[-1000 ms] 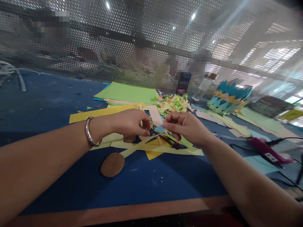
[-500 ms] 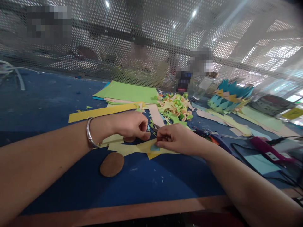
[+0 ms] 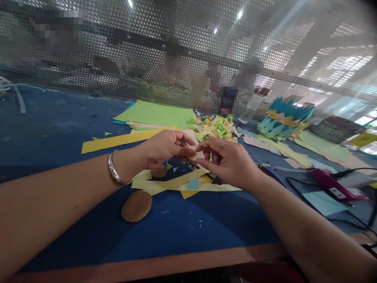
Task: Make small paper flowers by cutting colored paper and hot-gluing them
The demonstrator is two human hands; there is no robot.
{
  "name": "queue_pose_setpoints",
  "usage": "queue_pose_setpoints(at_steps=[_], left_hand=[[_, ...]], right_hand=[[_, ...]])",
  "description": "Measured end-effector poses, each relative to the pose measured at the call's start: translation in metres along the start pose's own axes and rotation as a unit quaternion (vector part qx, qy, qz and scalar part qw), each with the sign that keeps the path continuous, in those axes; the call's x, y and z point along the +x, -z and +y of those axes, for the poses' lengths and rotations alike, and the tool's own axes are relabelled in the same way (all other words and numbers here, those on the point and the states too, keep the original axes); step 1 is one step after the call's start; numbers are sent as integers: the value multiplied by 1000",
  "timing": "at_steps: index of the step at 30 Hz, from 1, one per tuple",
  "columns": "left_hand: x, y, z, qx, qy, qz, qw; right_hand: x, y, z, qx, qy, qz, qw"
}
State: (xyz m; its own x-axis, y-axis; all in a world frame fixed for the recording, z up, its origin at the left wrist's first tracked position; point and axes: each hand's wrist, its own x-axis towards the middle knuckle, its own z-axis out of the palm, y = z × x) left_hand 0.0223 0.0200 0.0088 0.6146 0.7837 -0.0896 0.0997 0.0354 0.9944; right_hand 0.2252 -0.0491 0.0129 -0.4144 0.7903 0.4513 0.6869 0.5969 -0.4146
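Right up front there's the brown edge of a blue table [image 3: 176, 232], then a flat brown disc [image 3: 136, 206] lying just left of some crossed pale yellow strips [image 3: 171, 184], with a bit of light blue paper [image 3: 193, 184] sitting on them. Past that it's all about the hands: the left hand [image 3: 172, 147], bracelet [image 3: 114, 168] on its wrist, pinches a small pale pink paper piece [image 3: 198, 155] between thumb and fingers, held up over the scraps. The right hand [image 3: 228, 161] has thumb and index fingertip at the other end of that piece, the rest of its fingers curled; honestly can't tell if that pinch is closed or just touching. If you're handling something this small, I'd let the left do the gripping, go light with the right, and work from the very edge, since thin paper probably creases if both sides squeeze. Thumbs lower than the index fingers also seems smart, so you can actually see the edge. I'd mind the strips underneath too, they look easy to snag. Further back there's a heap of curly green and cream paper scraps [image 3: 216, 127], a stack of green sheets [image 3: 159, 114], a spiky layered paper ring [image 3: 285, 120] off to the right, and a perforated metal screen [image 3: 141, 51] behind everything.
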Motion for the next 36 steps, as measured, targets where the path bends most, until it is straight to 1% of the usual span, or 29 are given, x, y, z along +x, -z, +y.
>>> queue_pose_setpoints(at_steps=[5,10,13,16,19,23,26,31,36], left_hand=[[-4,-6,6,-35,24,-5,999],[-6,-5,9,-40,40,6,998],[-5,-6,9,-50,46,4,998],[-5,-9,8,-64,45,-2,997],[-6,-10,7,-64,28,-19,997],[-9,-12,7,-40,-1,-29,999],[-11,-14,6,-4,-38,-21,999],[-10,-18,-1,41,-85,9,995],[-6,-17,-9,55,-127,25,990]], right_hand=[[0,-1,3,-40,41,2,998],[-1,-2,6,-43,65,27,997],[0,-2,6,-41,50,36,997],[1,-1,6,-22,10,51,998],[1,0,8,-4,-23,60,998],[1,0,9,2,-35,65,997],[1,-1,9,3,-34,74,997],[2,-2,9,-1,-26,84,996],[1,-1,9,10,-30,93,995]])
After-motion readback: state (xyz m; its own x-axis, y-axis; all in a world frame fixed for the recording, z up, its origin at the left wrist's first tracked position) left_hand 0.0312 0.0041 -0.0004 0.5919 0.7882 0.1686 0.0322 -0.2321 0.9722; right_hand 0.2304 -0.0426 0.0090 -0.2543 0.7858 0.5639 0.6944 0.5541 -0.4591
